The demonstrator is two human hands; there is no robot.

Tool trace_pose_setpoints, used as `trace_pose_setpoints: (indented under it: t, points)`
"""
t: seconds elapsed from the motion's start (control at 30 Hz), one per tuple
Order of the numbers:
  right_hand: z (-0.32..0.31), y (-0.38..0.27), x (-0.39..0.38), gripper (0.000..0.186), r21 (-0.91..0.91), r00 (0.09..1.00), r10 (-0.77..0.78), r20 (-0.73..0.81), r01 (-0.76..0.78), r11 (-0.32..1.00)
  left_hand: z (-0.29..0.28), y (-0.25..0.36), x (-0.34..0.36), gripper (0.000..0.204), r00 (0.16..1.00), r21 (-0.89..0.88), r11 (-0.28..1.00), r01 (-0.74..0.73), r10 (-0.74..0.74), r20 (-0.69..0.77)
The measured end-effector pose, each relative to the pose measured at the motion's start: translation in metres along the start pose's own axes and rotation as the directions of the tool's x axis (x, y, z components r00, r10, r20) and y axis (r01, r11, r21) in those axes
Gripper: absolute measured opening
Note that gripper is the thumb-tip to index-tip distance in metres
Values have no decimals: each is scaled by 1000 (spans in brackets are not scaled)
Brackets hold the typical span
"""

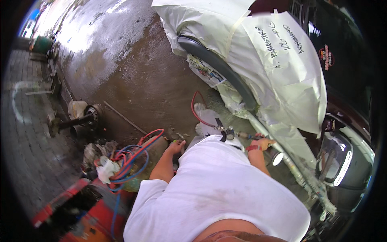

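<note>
My right hand point(262, 144), with a red band at the wrist, is wrapped round a spray gun point(276, 156) whose pale round cup shows beside the hand. Metal fittings point(229, 132) and a red air hose point(196, 109) run back from the gun across my front. Close beyond that hand is the vehicle's side, covered with white masking paper point(258, 52). A dark grey wheel-arch trim point(219, 64) stays bare between the sheets. My left hand point(176, 146) hangs low at my left side, fingers curled. A small yellow-green bit shows at it, too small to name.
Red and blue hoses point(131, 159) lie coiled at left above a red metal frame point(102, 213). A wheel hub with an axle point(92, 115) and a thin rod point(123, 117) lie on the wet floor point(133, 76). A chrome side mirror point(336, 157) juts out at right.
</note>
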State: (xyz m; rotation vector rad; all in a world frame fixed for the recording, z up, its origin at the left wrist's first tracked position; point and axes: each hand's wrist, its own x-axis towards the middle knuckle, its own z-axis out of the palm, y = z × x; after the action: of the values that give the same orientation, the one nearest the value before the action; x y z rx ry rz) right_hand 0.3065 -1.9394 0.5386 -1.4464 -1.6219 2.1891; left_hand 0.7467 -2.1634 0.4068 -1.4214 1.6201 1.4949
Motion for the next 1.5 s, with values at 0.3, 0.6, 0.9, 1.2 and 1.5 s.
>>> trace_pose_setpoints:
  t: [0.3, 0.6, 0.9, 1.2, 1.5]
  points:
    - [109, 100, -70, 77, -65, 977, -93, -191, 82, 995, -213, 73, 32, 64, 979, -155, 987, -44, 11, -205]
    - [193, 138, -183, 72, 23, 967, -86, -242, 94, 995, -420, 154, 77, 60, 956, -34, 990, -136, 123, -265]
    - [231, 224, -319, 76, 41, 925, -350, -150, 359, 932, -573, 166, 178, 58, 978, 417, 886, -204, 205, 42]
    - [303, 321, -498, 70, -141, 813, -497, 303, 554, 821, -765, 155, 252, 58, 953, 415, 862, -293, 297, 56]
    - [383, 421, -545, 61, -254, 821, -400, 407, 523, 814, -783, 121, 270, 61, 937, 548, 774, -318, 168, 307]
